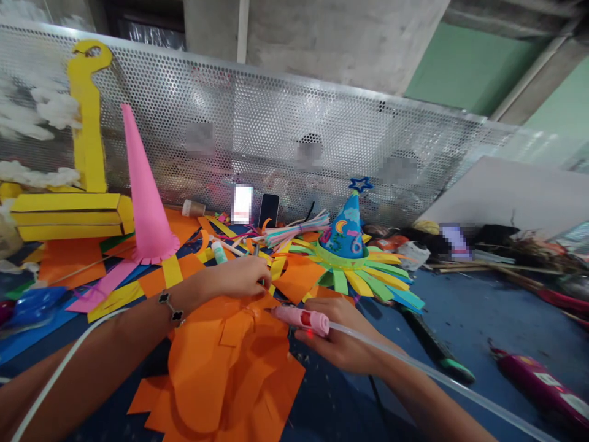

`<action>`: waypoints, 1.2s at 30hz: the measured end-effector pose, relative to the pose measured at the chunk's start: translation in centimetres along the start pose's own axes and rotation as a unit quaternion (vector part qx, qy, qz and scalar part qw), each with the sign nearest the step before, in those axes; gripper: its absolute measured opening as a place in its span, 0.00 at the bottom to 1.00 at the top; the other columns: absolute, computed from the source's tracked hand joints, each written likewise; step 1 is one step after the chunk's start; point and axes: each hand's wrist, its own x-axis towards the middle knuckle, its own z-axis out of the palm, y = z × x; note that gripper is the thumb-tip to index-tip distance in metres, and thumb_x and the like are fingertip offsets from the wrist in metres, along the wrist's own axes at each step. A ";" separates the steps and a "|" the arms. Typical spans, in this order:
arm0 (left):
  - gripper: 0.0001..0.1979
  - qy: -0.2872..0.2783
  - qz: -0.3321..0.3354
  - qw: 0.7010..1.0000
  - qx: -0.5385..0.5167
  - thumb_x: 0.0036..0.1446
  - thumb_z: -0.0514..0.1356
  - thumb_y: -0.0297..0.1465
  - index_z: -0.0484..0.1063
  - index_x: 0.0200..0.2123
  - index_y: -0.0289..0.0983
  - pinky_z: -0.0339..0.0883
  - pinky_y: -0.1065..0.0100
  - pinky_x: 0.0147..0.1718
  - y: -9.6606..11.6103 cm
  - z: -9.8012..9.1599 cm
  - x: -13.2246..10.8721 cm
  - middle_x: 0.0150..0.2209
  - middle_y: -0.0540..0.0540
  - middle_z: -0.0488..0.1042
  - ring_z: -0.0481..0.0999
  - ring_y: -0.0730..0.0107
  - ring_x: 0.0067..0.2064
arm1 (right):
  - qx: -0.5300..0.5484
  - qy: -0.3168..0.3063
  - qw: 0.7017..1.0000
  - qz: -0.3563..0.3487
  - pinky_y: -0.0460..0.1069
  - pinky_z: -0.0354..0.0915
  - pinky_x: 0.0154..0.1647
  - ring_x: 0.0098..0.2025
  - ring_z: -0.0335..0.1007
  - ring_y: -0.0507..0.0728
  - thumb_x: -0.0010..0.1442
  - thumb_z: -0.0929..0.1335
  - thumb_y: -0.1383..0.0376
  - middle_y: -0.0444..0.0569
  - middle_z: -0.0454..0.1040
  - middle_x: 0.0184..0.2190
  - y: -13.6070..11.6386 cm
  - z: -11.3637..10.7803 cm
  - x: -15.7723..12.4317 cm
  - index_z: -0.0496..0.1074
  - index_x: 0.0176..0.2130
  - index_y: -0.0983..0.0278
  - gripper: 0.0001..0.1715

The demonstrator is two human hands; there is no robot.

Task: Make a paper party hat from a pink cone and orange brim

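Pink cylindrical glue pen (301, 320) sits gripped in your right hand (338, 336), tip toward the layered orange paper cutouts (225, 374); your left hand (237, 277) curls closed at their top edge, its hold hidden, so keep the tip clear of those fingers.

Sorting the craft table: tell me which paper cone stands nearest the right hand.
The blue party-hat cone topped with a blue star, just beyond the right hand; the plain pink paper cone stands much farther left.
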 end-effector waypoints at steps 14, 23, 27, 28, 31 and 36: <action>0.07 -0.045 -0.083 0.995 -0.017 0.62 0.61 0.30 0.81 0.38 0.38 0.63 0.67 0.34 0.3 -1.9 -0.7 0.40 0.44 0.83 0.78 0.64 0.38 | -0.006 0.030 0.999 -0.010 0.50 0.56 0.33 0.31 0.67 0.55 0.72 0.64 0.53 0.47 0.73 0.30 0.6 -0.6 -0.1 0.71 0.34 0.61 0.19; 0.08 -0.064 -0.118 0.991 0.001 0.59 0.63 0.33 0.83 0.35 0.37 0.62 0.68 0.30 0.4 -2.0 -0.5 0.35 0.44 0.84 0.80 0.63 0.35 | 0.025 -0.016 0.997 -0.064 0.51 0.59 0.37 0.36 0.69 0.57 0.76 0.61 0.55 0.49 0.74 0.36 0.4 -0.9 0.1 0.75 0.53 0.60 0.19; 0.10 -0.068 -0.117 0.991 0.005 0.58 0.62 0.33 0.84 0.35 0.38 0.62 0.69 0.30 0.3 -2.0 -0.6 0.33 0.44 0.84 0.79 0.64 0.34 | 0.041 -0.029 0.997 -0.060 0.50 0.58 0.35 0.35 0.68 0.56 0.76 0.61 0.54 0.49 0.72 0.36 0.0 -0.4 0.3 0.75 0.49 0.61 0.19; 0.10 -0.070 -0.117 0.991 0.006 0.58 0.62 0.34 0.84 0.35 0.38 0.62 0.68 0.29 0.2 -1.9 -0.6 0.33 0.44 0.84 0.78 0.64 0.33 | 0.042 -0.028 0.997 -0.058 0.50 0.58 0.35 0.34 0.67 0.56 0.76 0.61 0.54 0.49 0.72 0.35 0.0 -0.3 0.3 0.74 0.45 0.62 0.18; 0.10 -0.079 -0.117 0.990 0.012 0.57 0.62 0.34 0.84 0.34 0.37 0.60 0.68 0.28 -0.1 -1.8 -0.6 0.33 0.44 0.83 0.77 0.65 0.31 | 0.046 -0.028 0.997 -0.054 0.50 0.56 0.34 0.33 0.65 0.55 0.75 0.61 0.55 0.48 0.71 0.34 0.2 0.0 0.4 0.71 0.39 0.62 0.18; 0.10 -0.097 -0.118 0.988 0.022 0.56 0.61 0.34 0.82 0.30 0.36 0.56 0.66 0.26 -0.1 -1.9 -0.7 0.29 0.44 0.81 0.74 0.66 0.28 | 0.054 -0.044 0.997 -0.032 0.50 0.55 0.33 0.32 0.65 0.54 0.75 0.62 0.51 0.47 0.71 0.32 0.2 0.4 0.5 0.66 0.35 0.62 0.21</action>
